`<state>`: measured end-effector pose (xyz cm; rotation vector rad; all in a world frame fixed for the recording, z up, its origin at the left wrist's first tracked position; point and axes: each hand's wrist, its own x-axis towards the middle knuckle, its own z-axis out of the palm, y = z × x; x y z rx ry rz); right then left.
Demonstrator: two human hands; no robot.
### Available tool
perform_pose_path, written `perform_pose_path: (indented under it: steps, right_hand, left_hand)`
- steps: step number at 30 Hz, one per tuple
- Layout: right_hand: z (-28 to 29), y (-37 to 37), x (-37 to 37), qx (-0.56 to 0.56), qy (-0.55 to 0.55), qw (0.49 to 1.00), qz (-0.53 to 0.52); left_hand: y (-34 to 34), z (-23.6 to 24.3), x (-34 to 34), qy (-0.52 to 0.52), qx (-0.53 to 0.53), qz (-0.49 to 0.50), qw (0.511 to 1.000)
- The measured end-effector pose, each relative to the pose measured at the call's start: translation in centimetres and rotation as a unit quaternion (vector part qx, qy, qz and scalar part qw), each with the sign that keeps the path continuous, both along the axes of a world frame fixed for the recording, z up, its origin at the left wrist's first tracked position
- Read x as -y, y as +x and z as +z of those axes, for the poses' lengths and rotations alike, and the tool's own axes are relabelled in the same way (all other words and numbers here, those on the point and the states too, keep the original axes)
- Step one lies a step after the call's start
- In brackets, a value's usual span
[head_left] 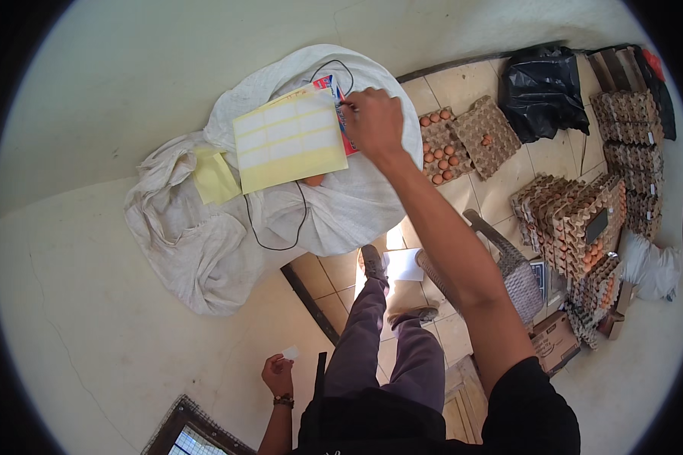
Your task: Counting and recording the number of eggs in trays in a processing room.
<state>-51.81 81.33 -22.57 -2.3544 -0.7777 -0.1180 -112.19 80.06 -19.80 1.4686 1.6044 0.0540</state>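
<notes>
Label sheet (291,138): yellow, gridded with white rectangles, near strip left bare; laid slightly turned above white cloth (357,208).
White slip (291,353): small, pinched at one end, held well apart.

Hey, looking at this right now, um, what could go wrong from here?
The white slip is pinched by one end in the left hand, so it might slip or crease.
The sheet of labels lies on a rumpled cloth, so a nudge from the right hand beside it could shift it.
The phone rests on a stack of egg trays; a bump might knock it off.
</notes>
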Motion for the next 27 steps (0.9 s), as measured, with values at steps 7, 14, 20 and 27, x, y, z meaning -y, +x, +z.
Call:
perform_pose_path:
  steps: [7, 14, 20, 27]
  right_hand:
    - [-1.5, 3.6, 0.0, -0.03, -0.175, 0.982, 0.062]
    - [-1.8, 0.3, -1.1, 0.041, -0.016, 0.999, -0.006]
    - [-0.7, -11.5, 8.6, -0.142, 0.259, 0.95, -0.1]
    - [-1.2, -28.3, 25.7, -0.762, 0.236, 0.599, -0.071]
  left_hand:
    - [-2.0, -0.3, 0.7, 0.003, -0.002, 0.04, 0.999]
    - [-0.9, -0.3, 2.0, -0.023, -0.005, 0.074, 0.997]
    - [7.5, 1.3, 2.4, -0.004, 0.101, 0.013, 0.995]
    - [18.2, 0.6, 10.2, -0.188, 0.174, -0.155, 0.954]
